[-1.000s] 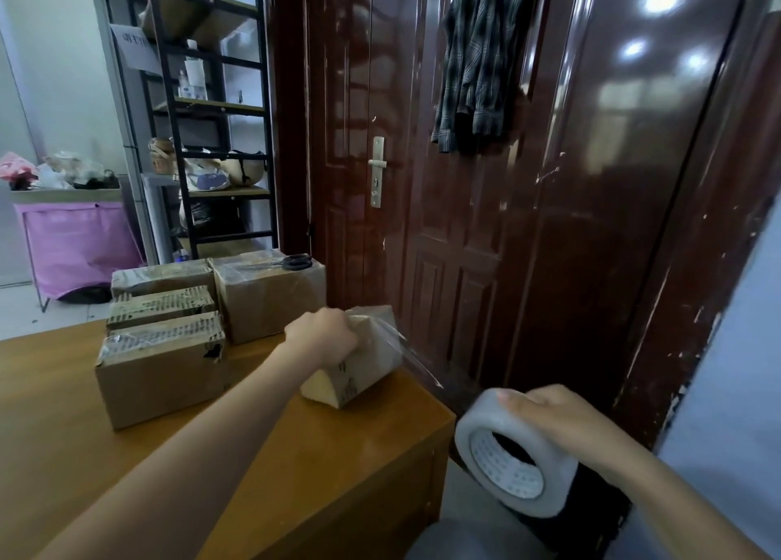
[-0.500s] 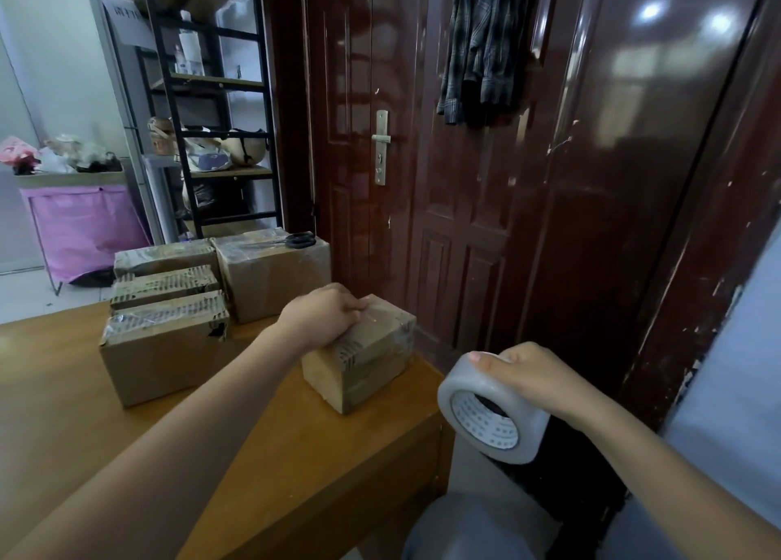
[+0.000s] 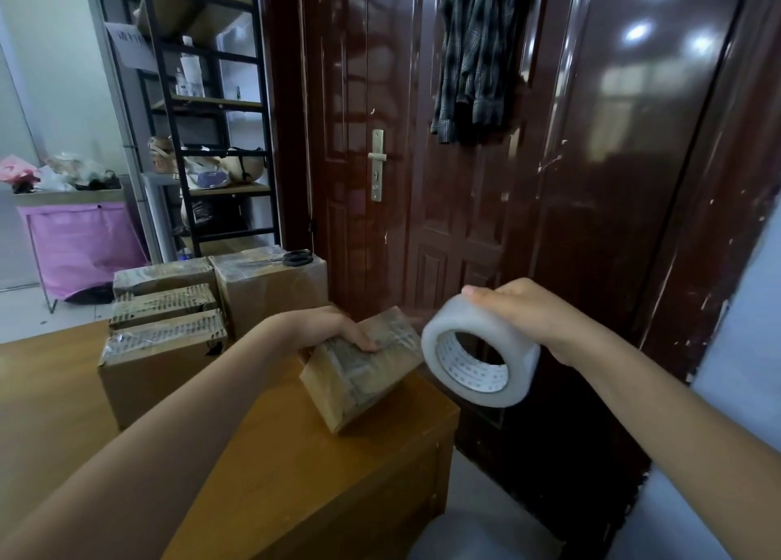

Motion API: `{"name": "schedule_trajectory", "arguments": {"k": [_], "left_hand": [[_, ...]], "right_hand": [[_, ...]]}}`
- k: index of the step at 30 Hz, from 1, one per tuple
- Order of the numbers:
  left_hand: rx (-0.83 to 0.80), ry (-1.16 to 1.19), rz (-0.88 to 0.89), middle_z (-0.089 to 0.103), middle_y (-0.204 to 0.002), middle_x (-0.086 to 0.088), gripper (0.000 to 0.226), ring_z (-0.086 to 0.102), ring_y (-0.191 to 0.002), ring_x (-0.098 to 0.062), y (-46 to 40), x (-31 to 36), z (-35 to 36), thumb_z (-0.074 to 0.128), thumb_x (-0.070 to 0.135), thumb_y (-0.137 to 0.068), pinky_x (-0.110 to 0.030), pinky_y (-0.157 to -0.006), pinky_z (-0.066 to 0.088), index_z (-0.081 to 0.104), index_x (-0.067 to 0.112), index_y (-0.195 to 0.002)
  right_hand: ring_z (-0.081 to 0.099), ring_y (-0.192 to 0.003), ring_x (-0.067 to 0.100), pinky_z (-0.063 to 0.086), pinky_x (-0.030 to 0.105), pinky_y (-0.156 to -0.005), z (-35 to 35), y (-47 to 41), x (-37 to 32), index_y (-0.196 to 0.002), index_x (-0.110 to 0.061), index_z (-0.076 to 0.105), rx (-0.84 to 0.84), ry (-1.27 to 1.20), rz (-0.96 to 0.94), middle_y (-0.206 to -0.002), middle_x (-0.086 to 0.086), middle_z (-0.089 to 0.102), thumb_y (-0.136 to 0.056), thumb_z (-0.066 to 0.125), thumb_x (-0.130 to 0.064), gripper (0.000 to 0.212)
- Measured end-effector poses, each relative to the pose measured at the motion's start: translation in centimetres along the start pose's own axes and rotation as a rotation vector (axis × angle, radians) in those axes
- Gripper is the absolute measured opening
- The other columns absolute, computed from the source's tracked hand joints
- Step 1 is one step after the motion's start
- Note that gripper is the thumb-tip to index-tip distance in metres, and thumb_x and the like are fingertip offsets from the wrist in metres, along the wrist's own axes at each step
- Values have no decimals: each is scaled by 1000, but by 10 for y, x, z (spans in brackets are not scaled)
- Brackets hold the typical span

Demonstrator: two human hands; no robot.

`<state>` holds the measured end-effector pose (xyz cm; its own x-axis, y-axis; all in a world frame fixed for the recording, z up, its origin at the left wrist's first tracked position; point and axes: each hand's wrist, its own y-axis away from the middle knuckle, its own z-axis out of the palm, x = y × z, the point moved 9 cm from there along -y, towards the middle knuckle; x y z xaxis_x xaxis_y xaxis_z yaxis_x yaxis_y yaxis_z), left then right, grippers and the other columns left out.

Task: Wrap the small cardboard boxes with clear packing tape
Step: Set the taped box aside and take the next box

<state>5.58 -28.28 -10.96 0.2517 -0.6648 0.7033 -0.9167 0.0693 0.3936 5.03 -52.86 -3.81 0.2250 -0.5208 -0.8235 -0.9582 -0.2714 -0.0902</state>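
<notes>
A small cardboard box (image 3: 363, 373), partly covered in clear tape, stands tilted near the right corner of the wooden table (image 3: 296, 475). My left hand (image 3: 329, 327) grips its upper edge, fingers curled over the top. My right hand (image 3: 520, 310) holds a roll of clear packing tape (image 3: 477, 354) from above, just right of the box and beyond the table's edge. Whether a strip runs from roll to box is blurred.
Several taped cardboard boxes (image 3: 165, 348) stand stacked at the table's back left; black scissors (image 3: 296, 258) lie on the tallest one. A dark red door (image 3: 465, 179) stands behind, with a shirt hanging on it. A black shelf rack (image 3: 211, 116) and a pink bin (image 3: 80, 247) stand at left.
The box has been turned and tipped under my left hand. My right hand brought the tape roll up and leftward, close to the box; the long stretched strip seen earlier is gone.
</notes>
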Motion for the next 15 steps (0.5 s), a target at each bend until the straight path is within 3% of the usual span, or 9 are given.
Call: {"name": "schedule_trajectory", "arguments": {"k": [4, 7, 9, 11, 13, 15], "left_hand": [[44, 236, -93, 69, -103, -9, 52, 67, -93, -25, 0, -36, -3, 74, 37, -77, -36, -75, 52, 58, 12, -119], [112, 208, 62, 54, -130, -3, 51, 55, -114, -25, -4, -29, -10, 68, 28, -88, -40, -95, 47, 48, 36, -133], [198, 58, 207, 43, -137, -2, 56, 46, -125, -25, -4, -12, -17, 66, 18, -90, -34, -103, 39, 46, 43, -137], [326, -253, 322, 44, -127, 0, 41, 48, -119, -22, 2, 11, -20, 61, 17, -92, -32, -99, 41, 57, 40, -125], [399, -527, 333, 48, -126, 3, 28, 51, -116, -19, 8, 25, -14, 53, 22, -94, -36, -99, 44, 64, 35, -116], [397, -659, 299, 49, -128, 2, 29, 55, -112, -21, 16, 32, -4, 48, 39, -96, -39, -95, 46, 64, 29, -118]], "right_hand": [[64, -70, 17, 47, 31, -69, 37, -11, 3, -77, -5, 65, -109, 12, -17, -70, 3, 67, -86, 64, -52, 48], [57, -74, 24, 39, 34, -70, 57, -12, 11, -84, -13, 62, -152, 46, -29, -78, 12, 58, -59, 62, -70, 62], [58, -74, 25, 40, 34, -71, 61, -11, 17, -85, -15, 62, -146, 30, -16, -79, 12, 58, -54, 59, -74, 67], [58, -73, 26, 40, 34, -70, 62, -10, 20, -84, -15, 61, -125, 19, -14, -78, 13, 57, -58, 59, -73, 64], [55, -72, 26, 39, 36, -69, 64, -9, 22, -82, -15, 60, -109, 10, -13, -76, 13, 55, -57, 56, -74, 65], [55, -70, 26, 39, 36, -68, 66, -8, 23, -81, -13, 60, -110, 0, -5, -75, 14, 55, -61, 54, -74, 64]]}}
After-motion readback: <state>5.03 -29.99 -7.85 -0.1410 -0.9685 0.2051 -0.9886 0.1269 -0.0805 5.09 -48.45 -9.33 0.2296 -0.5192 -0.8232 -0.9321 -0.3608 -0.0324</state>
